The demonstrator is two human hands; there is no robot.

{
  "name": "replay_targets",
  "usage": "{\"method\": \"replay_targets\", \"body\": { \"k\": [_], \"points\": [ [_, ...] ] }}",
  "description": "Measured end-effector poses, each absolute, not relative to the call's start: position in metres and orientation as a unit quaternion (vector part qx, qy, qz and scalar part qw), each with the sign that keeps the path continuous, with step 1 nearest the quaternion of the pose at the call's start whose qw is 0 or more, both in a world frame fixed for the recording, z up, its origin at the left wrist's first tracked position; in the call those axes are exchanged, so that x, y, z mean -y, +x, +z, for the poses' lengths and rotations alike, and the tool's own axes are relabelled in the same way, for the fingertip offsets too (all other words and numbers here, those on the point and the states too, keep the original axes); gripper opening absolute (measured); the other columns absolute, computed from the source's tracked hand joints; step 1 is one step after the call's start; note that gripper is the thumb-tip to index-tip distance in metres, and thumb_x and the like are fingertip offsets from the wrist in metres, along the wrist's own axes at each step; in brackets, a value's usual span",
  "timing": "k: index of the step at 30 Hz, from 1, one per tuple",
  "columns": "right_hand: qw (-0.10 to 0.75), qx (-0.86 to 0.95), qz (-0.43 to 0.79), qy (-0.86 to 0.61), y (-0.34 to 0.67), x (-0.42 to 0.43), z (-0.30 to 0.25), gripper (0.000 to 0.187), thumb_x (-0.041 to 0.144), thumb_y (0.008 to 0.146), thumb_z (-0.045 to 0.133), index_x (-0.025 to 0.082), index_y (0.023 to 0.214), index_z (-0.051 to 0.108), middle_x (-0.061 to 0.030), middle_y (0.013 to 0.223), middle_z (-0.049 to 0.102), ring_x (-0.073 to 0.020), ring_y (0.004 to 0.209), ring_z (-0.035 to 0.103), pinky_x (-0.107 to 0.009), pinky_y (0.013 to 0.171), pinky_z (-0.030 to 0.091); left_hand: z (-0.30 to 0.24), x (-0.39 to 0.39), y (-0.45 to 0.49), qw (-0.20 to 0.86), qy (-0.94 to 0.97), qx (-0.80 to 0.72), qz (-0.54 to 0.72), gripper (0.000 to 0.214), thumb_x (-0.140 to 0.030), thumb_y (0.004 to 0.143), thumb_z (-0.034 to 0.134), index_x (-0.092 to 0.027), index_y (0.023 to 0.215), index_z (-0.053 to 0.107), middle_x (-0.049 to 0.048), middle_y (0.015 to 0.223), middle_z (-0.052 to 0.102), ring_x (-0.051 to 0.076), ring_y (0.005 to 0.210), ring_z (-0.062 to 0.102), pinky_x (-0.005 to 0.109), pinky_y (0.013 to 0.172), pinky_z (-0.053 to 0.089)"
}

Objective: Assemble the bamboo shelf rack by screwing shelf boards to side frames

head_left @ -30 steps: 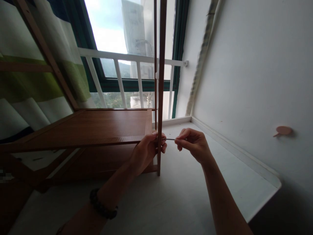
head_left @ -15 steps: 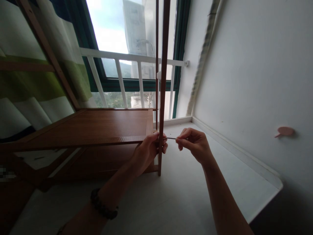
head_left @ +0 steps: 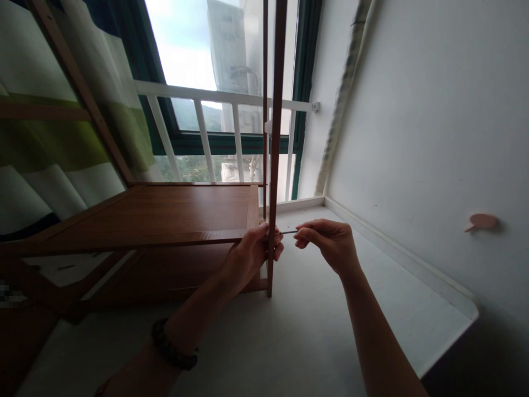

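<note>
A brown wooden shelf frame stands on a white ledge, with a flat shelf board (head_left: 157, 212) meeting a thin upright post (head_left: 276, 138). My left hand (head_left: 250, 256) is wrapped around the post where the board joins it. My right hand (head_left: 328, 242) pinches a thin metal tool (head_left: 288, 232), whose tip points into the side of the post. The tool's far end is hidden in my fingers.
A white ledge (head_left: 297, 331) runs under the frame to a white wall (head_left: 433, 127) on the right. A window with a white railing (head_left: 219, 99) is behind. A striped curtain (head_left: 49, 143) hangs at the left. A small pink hook (head_left: 479, 221) sticks on the wall.
My right hand has turned slightly at the wrist while holding the thin tool against the post. My left hand and the frame have stayed in place.
</note>
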State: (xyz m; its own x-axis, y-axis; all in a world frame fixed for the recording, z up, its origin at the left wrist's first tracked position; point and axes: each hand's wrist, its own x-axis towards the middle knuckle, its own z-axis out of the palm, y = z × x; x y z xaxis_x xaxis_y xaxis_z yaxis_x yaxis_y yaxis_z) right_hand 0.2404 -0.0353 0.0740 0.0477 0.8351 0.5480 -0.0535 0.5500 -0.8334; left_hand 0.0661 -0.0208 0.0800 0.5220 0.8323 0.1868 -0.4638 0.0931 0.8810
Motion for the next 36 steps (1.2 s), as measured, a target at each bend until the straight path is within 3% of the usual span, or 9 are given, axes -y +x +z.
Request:
{"method": "replay_targets", "body": {
  "k": [7,10,14,17,22,28,36],
  "points": [
    [0.640,0.609,0.328,-0.335,0.241,0.036,0.072,0.008,0.026,0.067,0.075,0.018,0.070,0.071,-0.0016,0.057,0.068,-0.0137,0.049,0.063,-0.026,0.049,0.055,0.076,0.019,0.064,0.699,0.528,-0.181,0.448,0.027,-0.042,0.084,0.047,-0.018,0.081,0.057,-0.0003,0.071,0.052,0.013,0.062,0.051,0.028,0.063,0.042],
    [0.638,0.610,0.330,-0.333,0.241,0.037,0.073,0.010,0.026,0.067,0.075,0.018,0.071,0.071,-0.0019,0.058,0.069,-0.0138,0.050,0.063,-0.026,0.049,0.055,0.070,0.020,0.064,0.614,0.590,-0.203,0.483,0.027,-0.044,0.081,0.055,-0.018,0.088,0.059,0.0010,0.075,0.058,0.016,0.071,0.057,0.032,0.073,0.046],
    [0.643,0.602,0.330,-0.339,0.239,0.037,0.074,0.012,0.027,0.067,0.075,0.017,0.073,0.072,-0.0019,0.057,0.068,-0.0133,0.049,0.063,-0.026,0.049,0.055,0.064,0.023,0.065,0.452,0.640,-0.288,0.550,0.023,-0.039,0.074,0.064,-0.016,0.074,0.063,0.0035,0.072,0.063,0.018,0.074,0.060,0.032,0.075,0.048],
    [0.649,0.595,0.332,-0.340,0.237,0.037,0.075,0.011,0.027,0.067,0.075,0.017,0.073,0.072,-0.0013,0.057,0.068,-0.0122,0.048,0.062,-0.025,0.048,0.054,0.059,0.023,0.066,0.392,0.600,-0.317,0.621,0.017,-0.031,0.068,0.071,-0.017,0.070,0.062,0.0011,0.068,0.063,0.017,0.072,0.061,0.030,0.073,0.050],
    [0.645,0.597,0.332,-0.343,0.237,0.038,0.076,0.013,0.028,0.067,0.074,0.017,0.073,0.072,-0.0014,0.057,0.067,-0.0118,0.046,0.061,-0.024,0.047,0.053,0.056,0.025,0.068,0.414,0.521,-0.282,0.691,0.025,-0.020,0.060,0.077,-0.018,0.079,0.060,0.0001,0.075,0.067,0.016,0.076,0.064,0.029,0.076,0.052],
    [0.643,0.598,0.333,-0.344,0.237,0.038,0.077,0.015,0.029,0.067,0.074,0.016,0.072,0.071,-0.0018,0.056,0.067,-0.0121,0.045,0.060,-0.025,0.046,0.052,0.066,0.038,0.074,0.512,0.460,-0.222,0.690,0.038,-0.013,0.067,0.071,-0.024,0.101,0.058,-0.0002,0.094,0.069,0.014,0.092,0.063,0.029,0.086,0.049],
    [0.639,0.605,0.323,-0.348,0.237,0.038,0.076,0.014,0.030,0.069,0.073,0.016,0.071,0.070,-0.0013,0.056,0.067,-0.0110,0.043,0.059,-0.023,0.044,0.051,0.070,0.040,0.074,0.543,0.451,-0.214,0.675,0.027,-0.010,0.066,0.072,-0.020,0.091,0.064,0.0015,0.089,0.071,0.013,0.085,0.065,0.024,0.082,0.050]
  ]
}}
